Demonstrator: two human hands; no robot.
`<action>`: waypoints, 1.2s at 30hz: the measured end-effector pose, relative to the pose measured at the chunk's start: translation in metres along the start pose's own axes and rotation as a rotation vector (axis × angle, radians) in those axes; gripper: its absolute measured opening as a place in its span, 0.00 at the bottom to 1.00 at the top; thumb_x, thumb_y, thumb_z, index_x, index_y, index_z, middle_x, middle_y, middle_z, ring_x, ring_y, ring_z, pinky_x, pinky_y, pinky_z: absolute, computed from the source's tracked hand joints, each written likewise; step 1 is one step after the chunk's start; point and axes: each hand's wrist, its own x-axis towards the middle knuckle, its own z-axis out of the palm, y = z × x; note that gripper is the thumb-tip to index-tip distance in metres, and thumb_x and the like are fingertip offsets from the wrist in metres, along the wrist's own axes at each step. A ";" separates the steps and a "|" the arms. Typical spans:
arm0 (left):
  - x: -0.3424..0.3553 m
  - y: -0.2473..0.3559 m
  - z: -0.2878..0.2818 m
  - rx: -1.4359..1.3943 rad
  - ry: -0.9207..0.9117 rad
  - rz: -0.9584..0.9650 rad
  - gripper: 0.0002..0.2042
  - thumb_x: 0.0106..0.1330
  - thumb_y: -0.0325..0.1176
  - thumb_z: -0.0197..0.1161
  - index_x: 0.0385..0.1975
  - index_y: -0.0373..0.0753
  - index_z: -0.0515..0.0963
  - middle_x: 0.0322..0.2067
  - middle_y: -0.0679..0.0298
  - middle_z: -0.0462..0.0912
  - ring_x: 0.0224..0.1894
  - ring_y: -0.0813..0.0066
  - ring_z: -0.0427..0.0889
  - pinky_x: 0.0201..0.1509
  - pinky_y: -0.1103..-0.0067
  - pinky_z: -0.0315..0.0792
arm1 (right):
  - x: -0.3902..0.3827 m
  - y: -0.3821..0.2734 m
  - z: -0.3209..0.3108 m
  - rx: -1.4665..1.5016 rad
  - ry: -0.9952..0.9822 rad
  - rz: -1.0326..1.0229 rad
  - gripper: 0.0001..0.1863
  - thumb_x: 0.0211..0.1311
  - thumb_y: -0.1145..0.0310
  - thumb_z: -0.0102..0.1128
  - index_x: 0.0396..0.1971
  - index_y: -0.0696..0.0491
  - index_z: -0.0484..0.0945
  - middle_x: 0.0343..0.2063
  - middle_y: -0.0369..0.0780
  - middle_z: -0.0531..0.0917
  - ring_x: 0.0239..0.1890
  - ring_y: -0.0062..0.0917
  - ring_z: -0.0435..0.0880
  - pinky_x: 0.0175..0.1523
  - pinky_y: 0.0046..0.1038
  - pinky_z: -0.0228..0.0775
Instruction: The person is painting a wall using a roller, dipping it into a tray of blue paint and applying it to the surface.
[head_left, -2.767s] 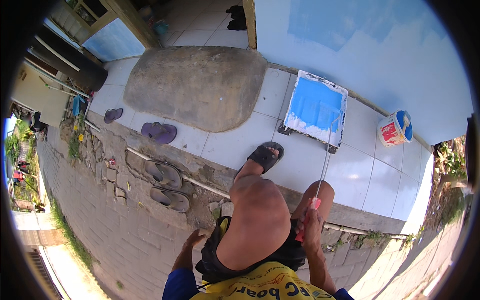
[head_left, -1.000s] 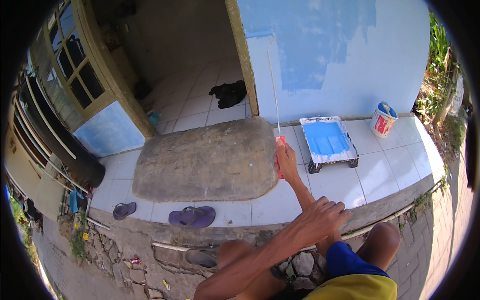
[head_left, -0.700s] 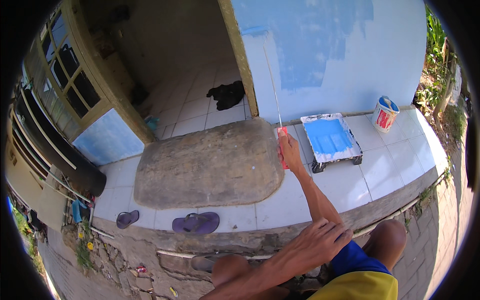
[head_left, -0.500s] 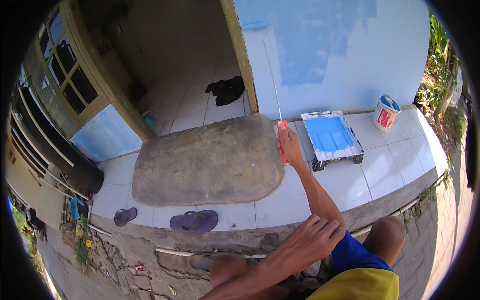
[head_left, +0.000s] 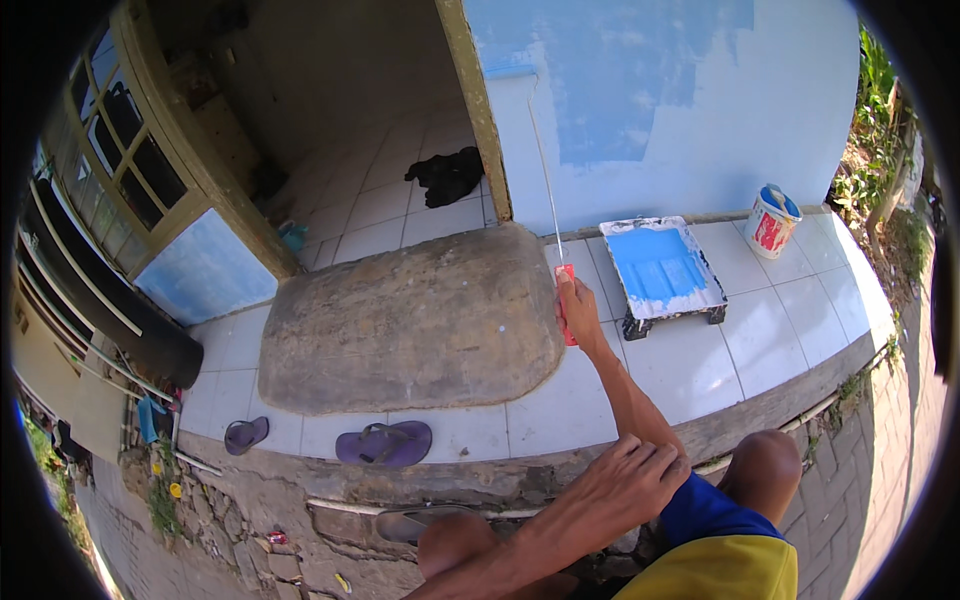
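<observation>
My right hand [head_left: 575, 305] reaches forward and is shut on the red grip of a paint roller [head_left: 566, 300]. Its thin pole [head_left: 545, 170] runs up to the pale wall beside the yellow door frame [head_left: 480, 110], where the roller's head [head_left: 510, 72] meets a light blue strip. My left hand [head_left: 640, 480] lies open, fingers spread, near my right elbow and the blue shorts [head_left: 700, 510]. A tray of blue paint [head_left: 690, 300] sits on the tiles just right of my right hand. The wall [head_left: 620, 90] is partly covered in blue.
A white paint bucket [head_left: 772, 220] stands by the wall at the right. A big flat brown slab [head_left: 410, 320] lies before the doorway. Purple sandals [head_left: 385, 443] rest at the tiled step's edge. A dark cloth [head_left: 445, 175] lies inside; an open glazed door [head_left: 150, 170] hangs at the left.
The view has lifted from my knees and the tray to the wall. My right hand with the roller has shifted slightly over the last second; my left hand stays put.
</observation>
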 end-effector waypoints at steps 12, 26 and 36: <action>-0.004 0.001 0.004 0.026 0.057 0.025 0.14 0.64 0.28 0.60 0.48 0.33 0.74 0.37 0.61 0.76 0.40 0.68 0.79 0.47 0.73 0.71 | -0.024 0.016 -0.012 0.035 0.011 0.044 0.27 0.72 0.42 0.47 0.28 0.53 0.70 0.13 0.33 0.70 0.09 0.16 0.66 0.13 0.21 0.58; -0.001 0.000 0.005 -0.029 0.051 0.014 0.13 0.67 0.28 0.59 0.49 0.33 0.74 0.37 0.60 0.76 0.39 0.67 0.79 0.47 0.72 0.71 | 0.038 -0.065 0.006 0.004 -0.040 -0.072 0.28 0.70 0.39 0.48 0.30 0.53 0.70 0.14 0.33 0.70 0.09 0.16 0.67 0.13 0.21 0.59; -0.005 -0.005 0.004 -0.042 0.040 0.011 0.13 0.64 0.25 0.59 0.49 0.32 0.74 0.39 0.59 0.76 0.41 0.66 0.78 0.49 0.72 0.71 | 0.011 -0.010 -0.004 -0.038 -0.006 -0.003 0.28 0.71 0.40 0.47 0.30 0.54 0.70 0.13 0.33 0.70 0.08 0.16 0.66 0.13 0.22 0.58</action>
